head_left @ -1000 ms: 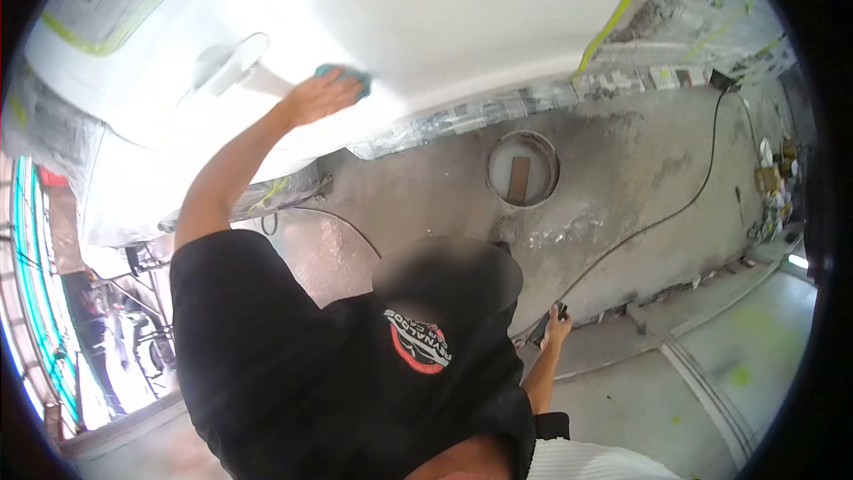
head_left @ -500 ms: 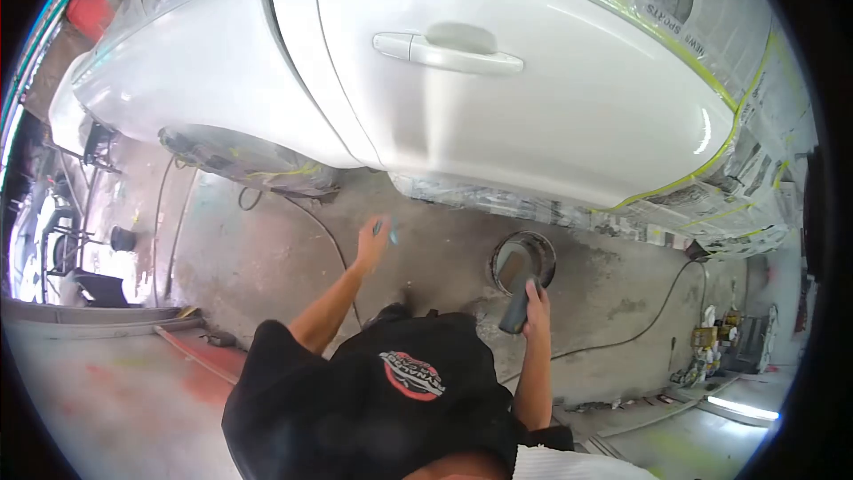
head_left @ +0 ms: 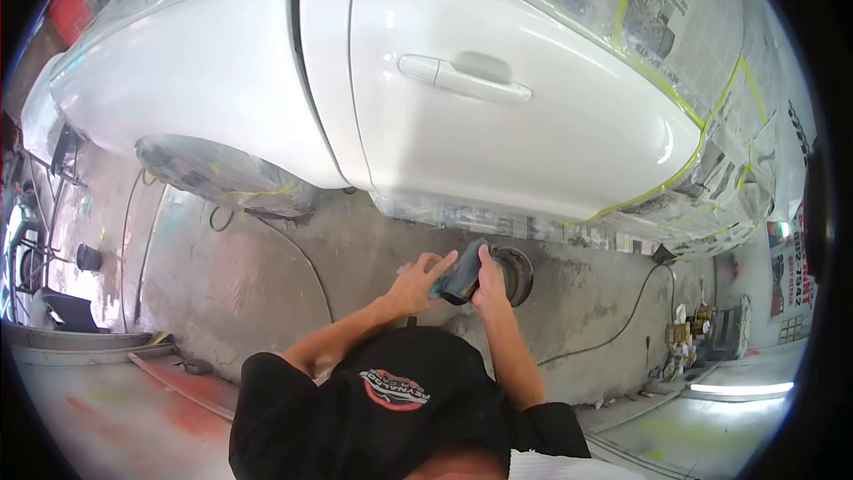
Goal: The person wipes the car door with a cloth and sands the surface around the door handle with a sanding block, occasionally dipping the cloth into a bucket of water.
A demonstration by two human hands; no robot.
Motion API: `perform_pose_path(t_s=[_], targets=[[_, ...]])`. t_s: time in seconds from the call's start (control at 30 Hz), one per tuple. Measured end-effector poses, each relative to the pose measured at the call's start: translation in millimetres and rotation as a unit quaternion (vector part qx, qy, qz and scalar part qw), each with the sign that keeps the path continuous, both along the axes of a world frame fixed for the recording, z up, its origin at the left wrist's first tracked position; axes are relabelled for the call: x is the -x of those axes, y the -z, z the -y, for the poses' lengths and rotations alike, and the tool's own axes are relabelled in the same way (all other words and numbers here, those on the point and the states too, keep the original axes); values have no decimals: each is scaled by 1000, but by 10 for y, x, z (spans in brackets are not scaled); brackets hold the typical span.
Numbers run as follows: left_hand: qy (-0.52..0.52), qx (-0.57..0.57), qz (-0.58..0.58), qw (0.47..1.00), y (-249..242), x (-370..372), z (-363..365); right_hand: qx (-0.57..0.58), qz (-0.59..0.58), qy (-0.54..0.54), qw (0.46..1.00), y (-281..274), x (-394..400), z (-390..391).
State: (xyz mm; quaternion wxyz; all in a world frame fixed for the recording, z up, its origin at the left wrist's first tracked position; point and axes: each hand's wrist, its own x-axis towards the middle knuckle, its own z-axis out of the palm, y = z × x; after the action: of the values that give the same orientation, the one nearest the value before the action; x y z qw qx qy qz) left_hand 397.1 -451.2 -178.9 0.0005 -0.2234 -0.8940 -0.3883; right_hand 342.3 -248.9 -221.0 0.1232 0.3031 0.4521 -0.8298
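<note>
hands (head_left: 453,276) together gripping dark block (head_left: 462,280) | white car door (head_left: 498,124) ahead | floor bucket (head_left: 515,274) behind

Black short-sleeved shirt (head_left: 293,409); black cap (head_left: 418,391), red-white round logo (head_left: 394,388).

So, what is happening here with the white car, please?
A person in a black shirt stands beside a white car whose windows and lower edge are masked with newspaper and yellow-green tape. Both hands are raised together in front of the chest: the right hand grips a dark block-like tool, and the left hand touches it with its fingers at a small blue piece. Neither hand touches the car. A round drain lies in the concrete floor under the hands.
</note>
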Motion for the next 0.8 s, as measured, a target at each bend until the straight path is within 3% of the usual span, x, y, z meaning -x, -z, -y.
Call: perform_pose_path(t_s=[0.23, 0.37, 0.4, 0.43, 0.47, 0.53, 0.6, 0.7, 0.8], targets=[[125, -24, -48, 991, 94, 8, -136, -18, 48, 14, 999, -49, -233, -141], [89, -155, -36, 983, -47, 14, -233, 112, 65, 20, 991, -306, -474, -262], [57, -192, -1, 980, -148, 14, -262, 27, 126, 9, 992, -579, -528, -208], [25, -228, 35, 973, -263, 21, -290, -115, 50, -41, 991, -403, -586, -324], [-6, -263, 71, 962, -317, 27, -332, -255, -27, -91, 962, -118, -687, -505], [-37, -333, 142, 931, 20, 128, -468, -448, -142, -109, 876, -47, -784, -625], [-37, -367, 186, 911, 118, 176, -499, -559, -220, -47, 798, -562, -836, -509], [10, -377, 248, 892, 25, 237, -445, -476, -217, -124, 843, -970, -832, -569], [58, -387, 338, 856, -85, 283, -459, -575, -393, -237, 677, -1387, -745, -416]])
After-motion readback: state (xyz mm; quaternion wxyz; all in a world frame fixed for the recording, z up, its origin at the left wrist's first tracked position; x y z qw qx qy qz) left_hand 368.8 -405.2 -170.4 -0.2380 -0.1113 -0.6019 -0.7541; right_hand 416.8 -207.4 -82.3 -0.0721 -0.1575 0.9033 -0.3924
